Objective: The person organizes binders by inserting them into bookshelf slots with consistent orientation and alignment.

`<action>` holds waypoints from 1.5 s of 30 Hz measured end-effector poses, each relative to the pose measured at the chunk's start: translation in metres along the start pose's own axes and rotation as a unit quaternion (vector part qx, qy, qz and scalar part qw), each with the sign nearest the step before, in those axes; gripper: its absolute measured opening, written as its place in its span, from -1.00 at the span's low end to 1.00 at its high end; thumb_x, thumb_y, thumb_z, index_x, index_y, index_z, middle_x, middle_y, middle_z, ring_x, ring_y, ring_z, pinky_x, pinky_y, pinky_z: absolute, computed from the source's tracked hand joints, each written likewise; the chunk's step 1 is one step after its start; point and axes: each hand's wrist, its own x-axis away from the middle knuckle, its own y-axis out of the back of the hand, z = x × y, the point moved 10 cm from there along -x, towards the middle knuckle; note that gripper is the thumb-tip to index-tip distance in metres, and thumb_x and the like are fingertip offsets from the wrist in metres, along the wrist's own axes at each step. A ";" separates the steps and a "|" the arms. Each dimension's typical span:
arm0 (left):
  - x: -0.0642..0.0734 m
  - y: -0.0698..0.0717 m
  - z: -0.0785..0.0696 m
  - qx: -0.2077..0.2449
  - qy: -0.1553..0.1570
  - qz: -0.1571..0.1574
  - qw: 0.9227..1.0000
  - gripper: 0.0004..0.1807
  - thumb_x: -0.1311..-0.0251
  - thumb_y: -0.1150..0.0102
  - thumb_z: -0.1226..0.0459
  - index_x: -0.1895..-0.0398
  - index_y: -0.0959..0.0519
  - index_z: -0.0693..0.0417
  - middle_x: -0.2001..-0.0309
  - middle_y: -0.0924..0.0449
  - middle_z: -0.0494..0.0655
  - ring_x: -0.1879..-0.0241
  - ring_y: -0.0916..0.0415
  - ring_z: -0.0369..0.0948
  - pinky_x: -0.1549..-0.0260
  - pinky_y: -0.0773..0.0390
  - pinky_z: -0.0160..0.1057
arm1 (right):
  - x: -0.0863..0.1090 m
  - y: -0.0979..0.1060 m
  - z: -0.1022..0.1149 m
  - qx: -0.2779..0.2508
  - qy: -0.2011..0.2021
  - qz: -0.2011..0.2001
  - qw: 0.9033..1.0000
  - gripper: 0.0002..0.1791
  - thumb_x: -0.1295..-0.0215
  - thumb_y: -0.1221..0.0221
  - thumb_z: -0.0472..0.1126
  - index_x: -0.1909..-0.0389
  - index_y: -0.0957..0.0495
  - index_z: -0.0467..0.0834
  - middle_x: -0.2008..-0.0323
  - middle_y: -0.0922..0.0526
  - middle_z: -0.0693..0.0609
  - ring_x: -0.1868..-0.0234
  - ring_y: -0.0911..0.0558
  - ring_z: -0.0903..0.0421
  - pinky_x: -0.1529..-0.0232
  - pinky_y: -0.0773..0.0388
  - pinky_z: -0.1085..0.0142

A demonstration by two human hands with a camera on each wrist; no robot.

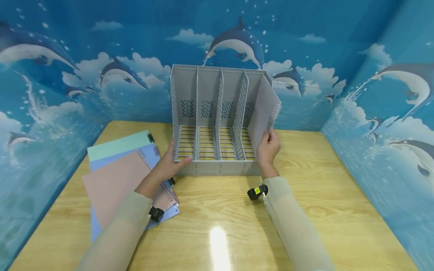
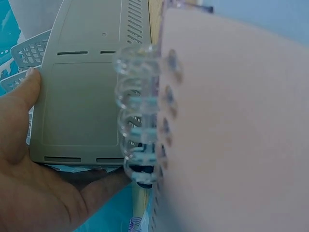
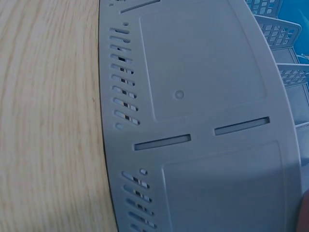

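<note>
A grey desktop file organizer with upright dividers stands against the back wall. My left hand grips its front left corner, thumb over the front lip. In the left wrist view, the left hand wraps the organizer's end. My right hand grips the front right corner, fingers curled; I cannot tell whether it also pinches the notebook there. That pale notebook leans upright in the rightmost compartment. The front lip fills the right wrist view, where only a sliver of hand shows.
Left of the organizer lies a fanned stack of spiral notebooks: a pink one on top, blue and green ones beneath. My left forearm crosses over them. The wooden table meets dolphin-printed walls at the back and sides.
</note>
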 end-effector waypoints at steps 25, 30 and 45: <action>-0.002 0.006 0.005 0.004 0.015 -0.006 1.000 0.25 -0.08 -0.07 -0.39 -0.51 0.56 -0.22 -0.55 0.39 0.06 -0.46 0.21 0.27 -0.33 0.06 0.35 | 0.000 -0.019 -0.008 0.030 -0.082 0.066 0.994 -0.56 -0.58 0.22 -0.15 -0.33 -0.35 -0.22 -0.25 -0.48 -0.19 -0.23 -0.49 -0.11 -0.21 -0.47 0.05; -0.001 0.005 0.007 0.008 0.020 -0.004 1.000 0.25 -0.07 -0.06 -0.40 -0.50 0.58 -0.24 -0.55 0.41 0.04 -0.47 0.23 0.26 -0.33 0.06 0.35 | 0.000 -0.020 -0.009 0.045 -0.086 0.080 0.992 -0.55 -0.59 0.24 -0.13 -0.31 -0.36 -0.23 -0.24 -0.49 -0.20 -0.22 -0.51 -0.13 -0.19 -0.49 0.03; -0.004 0.000 0.009 0.011 0.021 -0.002 1.000 0.25 -0.06 -0.05 -0.42 -0.50 0.58 -0.30 -0.55 0.37 0.06 -0.45 0.20 0.28 -0.32 0.05 0.36 | -0.001 -0.018 -0.019 0.068 -0.122 0.089 0.986 -0.53 -0.59 0.25 -0.06 -0.31 -0.37 -0.19 -0.23 -0.50 -0.18 -0.20 -0.53 -0.12 -0.15 -0.52 0.04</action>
